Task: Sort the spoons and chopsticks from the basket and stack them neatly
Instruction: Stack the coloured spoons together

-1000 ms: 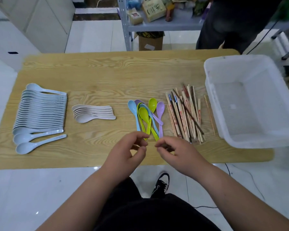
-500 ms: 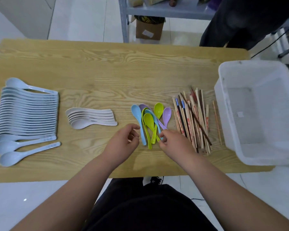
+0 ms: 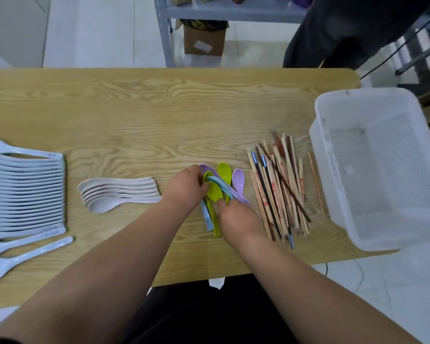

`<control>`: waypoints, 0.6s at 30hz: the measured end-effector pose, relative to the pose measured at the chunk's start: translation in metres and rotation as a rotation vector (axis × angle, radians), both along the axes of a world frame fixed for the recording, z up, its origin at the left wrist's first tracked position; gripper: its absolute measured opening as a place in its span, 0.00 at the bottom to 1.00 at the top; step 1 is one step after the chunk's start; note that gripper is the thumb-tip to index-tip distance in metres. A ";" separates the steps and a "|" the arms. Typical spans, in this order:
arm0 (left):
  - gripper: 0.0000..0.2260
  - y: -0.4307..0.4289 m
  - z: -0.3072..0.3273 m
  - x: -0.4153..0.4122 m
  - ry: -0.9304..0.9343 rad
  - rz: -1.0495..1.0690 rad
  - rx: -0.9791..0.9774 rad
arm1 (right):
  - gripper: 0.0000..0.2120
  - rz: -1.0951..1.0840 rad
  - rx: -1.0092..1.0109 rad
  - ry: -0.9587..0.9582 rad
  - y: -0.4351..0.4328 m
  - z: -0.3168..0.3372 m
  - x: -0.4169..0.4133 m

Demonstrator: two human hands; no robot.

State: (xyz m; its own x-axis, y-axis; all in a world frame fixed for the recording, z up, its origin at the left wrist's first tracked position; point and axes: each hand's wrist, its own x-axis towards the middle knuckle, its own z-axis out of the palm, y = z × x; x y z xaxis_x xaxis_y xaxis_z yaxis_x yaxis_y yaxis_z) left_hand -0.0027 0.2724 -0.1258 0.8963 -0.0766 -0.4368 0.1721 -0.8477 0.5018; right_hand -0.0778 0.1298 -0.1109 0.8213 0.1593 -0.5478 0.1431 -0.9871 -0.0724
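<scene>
Your left hand (image 3: 184,188) curls its fingers round the bowls of the coloured spoons (image 3: 224,171), gripping the bunch from the left. Your right hand (image 3: 237,218) lies over their handles with fingers bent down onto them; the back of the hand hides whether they pinch. The bunch lies mid-table (image 3: 159,115), nearer the front edge, with green and blue handles projecting toward you between your wrists.

Edges and room: a broad band of bare wood runs along the far side of the table. The chopsticks (image 3: 278,192) lie just beside the bunch on the right, near your right hand. A stack of cream spoons (image 3: 119,192) lies near on the left, and the long row of pale blue spoons (image 3: 23,192) reaches the left border of view. Your forearms cross the front edge. A person (image 3: 333,33) stands beyond the far right corner.

Change: half a second ago both hands were at the handle ends, the left one apart from the spoons. Now the left hand has advanced onto the bowls and covers the blue one.

Container: the white basket (image 3: 319,155) stands at the right end, just beside the chopsticks, overhanging the table's right edge. Only its perforated floor and walls show inside.
</scene>
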 end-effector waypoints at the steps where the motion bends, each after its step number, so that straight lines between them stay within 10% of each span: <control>1: 0.08 -0.002 0.000 -0.001 0.013 0.025 0.008 | 0.14 0.027 -0.018 -0.006 -0.001 -0.002 0.001; 10: 0.07 -0.019 0.015 -0.031 0.082 0.301 0.009 | 0.17 0.048 0.038 -0.020 -0.031 0.004 0.004; 18: 0.04 -0.027 0.030 -0.065 0.156 0.704 -0.370 | 0.13 -0.080 0.305 0.085 -0.064 0.016 0.001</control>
State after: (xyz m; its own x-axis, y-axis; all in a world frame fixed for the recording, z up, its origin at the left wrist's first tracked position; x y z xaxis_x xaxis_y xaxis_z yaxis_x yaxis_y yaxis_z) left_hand -0.0682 0.2457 -0.0962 0.7191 0.3187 -0.6175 0.6945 -0.2986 0.6546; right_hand -0.0764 0.0654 -0.0951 0.7912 0.2634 -0.5519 0.0466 -0.9258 -0.3751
